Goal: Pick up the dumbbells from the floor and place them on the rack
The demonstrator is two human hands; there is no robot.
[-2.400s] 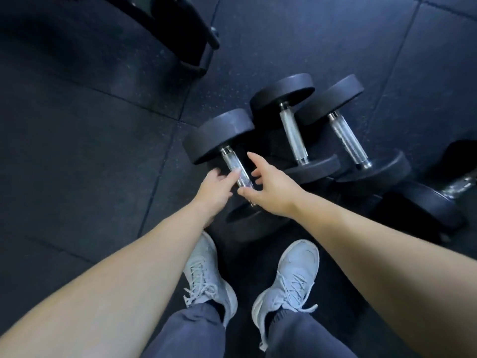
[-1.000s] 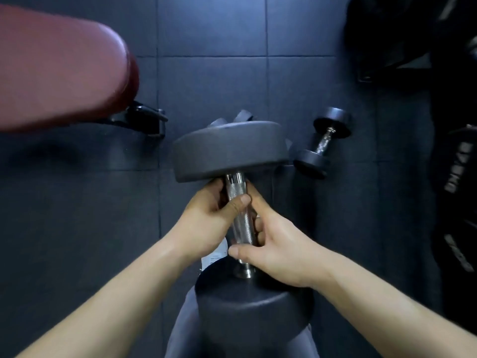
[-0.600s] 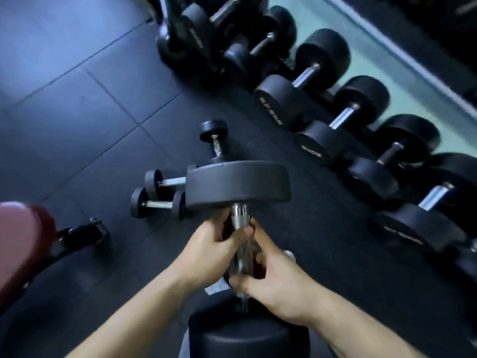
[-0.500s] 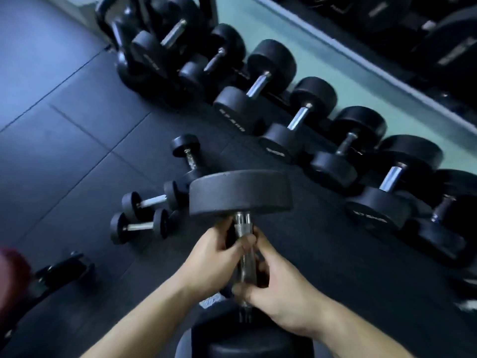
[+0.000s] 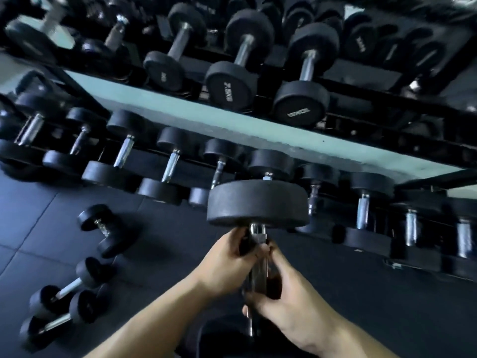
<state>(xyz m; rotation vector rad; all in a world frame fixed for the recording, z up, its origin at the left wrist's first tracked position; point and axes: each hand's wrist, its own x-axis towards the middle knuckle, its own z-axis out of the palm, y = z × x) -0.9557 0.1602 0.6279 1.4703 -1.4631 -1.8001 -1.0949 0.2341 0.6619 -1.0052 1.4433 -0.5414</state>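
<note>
A large black dumbbell (image 5: 258,202) with a chrome handle hangs in the air in front of me, its far head level and its near head mostly hidden at the bottom edge. My left hand (image 5: 229,264) grips the upper part of the handle. My right hand (image 5: 281,298) grips the handle lower down. Straight ahead stands the two-tier black rack (image 5: 387,140), both tiers holding several black dumbbells. The far head of the held dumbbell is in front of the lower tier.
Three small dumbbells lie on the black rubber floor at the left: one (image 5: 103,228) nearer the rack, two (image 5: 69,288) (image 5: 54,321) closer to me. The floor on the right in front of the rack is bare dark matting (image 5: 387,293).
I lifted the dumbbell off the floor with both hands and turned toward the rack. Over the last half second the rack has come much closer and fills the upper view.
</note>
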